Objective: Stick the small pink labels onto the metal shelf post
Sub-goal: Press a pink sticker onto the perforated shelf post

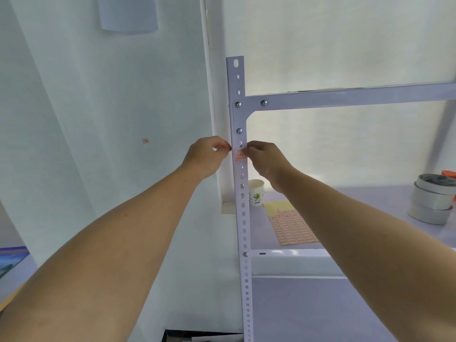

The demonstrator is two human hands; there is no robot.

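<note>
I take the metal shelf post (243,218) as my landmark: one tall white upright of painted steel, flat-faced, with a long row of small oval holes down its face. I count four round screws on it and on the bracket at its top, where one horizontal beam (345,97) goes off to the right. Behind the post, to its left, is the smooth pale wall (111,107), and on it one tiny pink label (145,141) is stuck alone, well apart from the post.

Two bare forearms reach up to the post from below. The left hand (206,154) is at the post's left edge with its fingertips pinched narrow together; what it pinches I cannot tell. The right hand (265,159) is at the right edge, its fingertips pressing on one small pink label (239,155), which lies on the face of the post just below the bracket.

To the right of the post, on the lower shelf board (370,201), I see three rolls of silver tape (433,198) in a stack, one rectangular sheet of pink labels (292,229) on yellow backing, and one white paper cup (256,192) just beside the post.
</note>
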